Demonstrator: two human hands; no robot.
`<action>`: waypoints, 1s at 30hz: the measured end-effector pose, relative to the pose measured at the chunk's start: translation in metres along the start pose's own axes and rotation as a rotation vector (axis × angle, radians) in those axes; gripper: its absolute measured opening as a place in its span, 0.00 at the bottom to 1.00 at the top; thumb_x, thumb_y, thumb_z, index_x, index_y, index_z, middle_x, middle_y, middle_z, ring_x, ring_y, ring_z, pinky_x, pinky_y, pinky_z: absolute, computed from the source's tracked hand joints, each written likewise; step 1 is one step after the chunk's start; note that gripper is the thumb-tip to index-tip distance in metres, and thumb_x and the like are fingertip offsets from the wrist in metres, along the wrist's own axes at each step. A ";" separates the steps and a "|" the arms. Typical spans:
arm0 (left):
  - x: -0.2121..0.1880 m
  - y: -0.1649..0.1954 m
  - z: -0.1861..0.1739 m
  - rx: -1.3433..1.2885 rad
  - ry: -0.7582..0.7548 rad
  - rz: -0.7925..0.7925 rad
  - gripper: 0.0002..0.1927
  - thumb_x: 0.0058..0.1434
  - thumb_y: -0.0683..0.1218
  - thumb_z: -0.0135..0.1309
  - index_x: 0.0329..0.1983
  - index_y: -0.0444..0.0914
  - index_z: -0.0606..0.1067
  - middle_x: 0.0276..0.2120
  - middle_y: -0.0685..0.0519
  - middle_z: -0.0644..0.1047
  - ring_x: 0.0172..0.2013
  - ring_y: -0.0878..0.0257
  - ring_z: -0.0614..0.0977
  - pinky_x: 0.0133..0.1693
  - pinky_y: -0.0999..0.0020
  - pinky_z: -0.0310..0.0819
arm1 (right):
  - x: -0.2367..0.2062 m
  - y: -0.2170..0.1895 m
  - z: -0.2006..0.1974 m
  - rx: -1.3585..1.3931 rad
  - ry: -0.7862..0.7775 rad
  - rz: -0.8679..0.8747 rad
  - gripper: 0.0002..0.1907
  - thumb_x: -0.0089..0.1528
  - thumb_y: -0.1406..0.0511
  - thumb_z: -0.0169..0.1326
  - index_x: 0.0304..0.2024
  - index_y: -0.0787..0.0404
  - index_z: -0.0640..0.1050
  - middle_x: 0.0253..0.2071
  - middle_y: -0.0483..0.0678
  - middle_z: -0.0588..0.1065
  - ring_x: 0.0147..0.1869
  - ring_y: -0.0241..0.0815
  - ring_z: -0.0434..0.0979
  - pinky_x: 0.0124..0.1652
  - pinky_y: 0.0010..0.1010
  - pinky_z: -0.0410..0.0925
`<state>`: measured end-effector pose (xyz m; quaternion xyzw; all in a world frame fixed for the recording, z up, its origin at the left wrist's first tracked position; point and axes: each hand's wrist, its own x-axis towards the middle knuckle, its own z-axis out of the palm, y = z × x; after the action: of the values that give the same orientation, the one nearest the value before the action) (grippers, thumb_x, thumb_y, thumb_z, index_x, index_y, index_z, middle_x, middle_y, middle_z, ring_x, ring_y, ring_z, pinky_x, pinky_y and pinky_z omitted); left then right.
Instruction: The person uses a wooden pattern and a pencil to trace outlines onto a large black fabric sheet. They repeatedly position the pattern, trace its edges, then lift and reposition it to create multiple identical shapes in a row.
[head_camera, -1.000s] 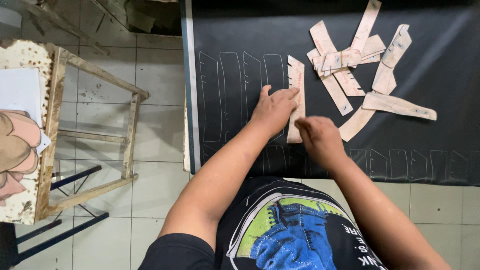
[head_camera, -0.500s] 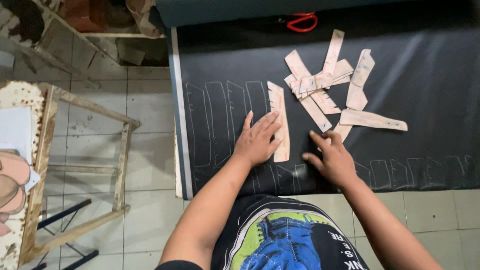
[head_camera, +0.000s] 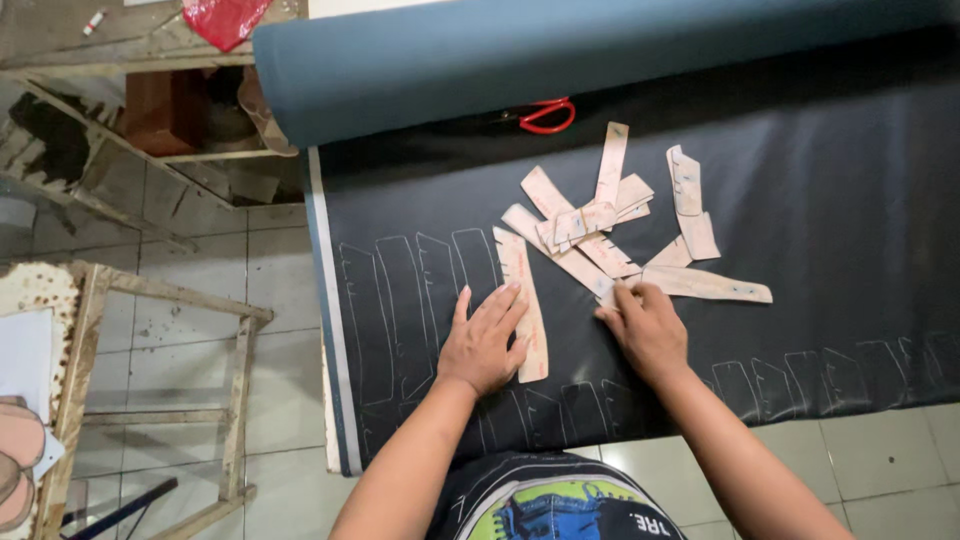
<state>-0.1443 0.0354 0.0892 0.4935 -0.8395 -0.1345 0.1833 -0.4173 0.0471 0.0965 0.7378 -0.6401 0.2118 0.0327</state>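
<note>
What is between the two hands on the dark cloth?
In the head view, the long cardboard strip under the left hand lies there, then bare dark cloth up to the right hand.

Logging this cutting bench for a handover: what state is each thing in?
Left hand: flat, pressing the long template.
Long template: flat on the dark sheet.
Right hand: fingers curled, touching a strip in the pile.
Template pile: loose, overlapping.
Dark sheet: unrolled, chalk outlines drawn.
Fabric roll: partly rolled.
Red scissors: lying down.

red scissors (head_camera: 545, 114) — fabric roll (head_camera: 560, 50) | wooden frame (head_camera: 240, 400) — tiled floor (head_camera: 170, 260)
</note>
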 end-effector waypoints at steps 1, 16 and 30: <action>0.002 0.002 0.000 0.006 -0.010 -0.007 0.29 0.63 0.57 0.50 0.67 0.46 0.69 0.71 0.55 0.64 0.70 0.64 0.63 0.71 0.42 0.40 | 0.012 0.003 0.005 0.007 0.025 -0.026 0.24 0.60 0.54 0.63 0.55 0.58 0.79 0.46 0.52 0.74 0.48 0.51 0.76 0.42 0.40 0.72; 0.026 -0.004 0.011 0.085 -0.141 -0.030 0.31 0.64 0.60 0.46 0.69 0.46 0.67 0.73 0.56 0.61 0.71 0.64 0.59 0.70 0.42 0.36 | 0.182 0.030 0.051 0.192 -0.192 -0.040 0.20 0.57 0.59 0.61 0.53 0.50 0.77 0.61 0.47 0.70 0.47 0.51 0.79 0.45 0.42 0.73; 0.034 -0.012 0.013 0.058 -0.146 -0.043 0.31 0.64 0.60 0.46 0.69 0.46 0.68 0.73 0.56 0.60 0.71 0.64 0.59 0.70 0.42 0.36 | 0.227 0.020 0.056 0.107 -0.232 -0.123 0.34 0.53 0.46 0.66 0.58 0.50 0.76 0.63 0.50 0.69 0.52 0.55 0.80 0.45 0.44 0.73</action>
<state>-0.1562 0.0006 0.0787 0.5053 -0.8435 -0.1494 0.1043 -0.4010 -0.1860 0.1218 0.7959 -0.5809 0.1565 -0.0682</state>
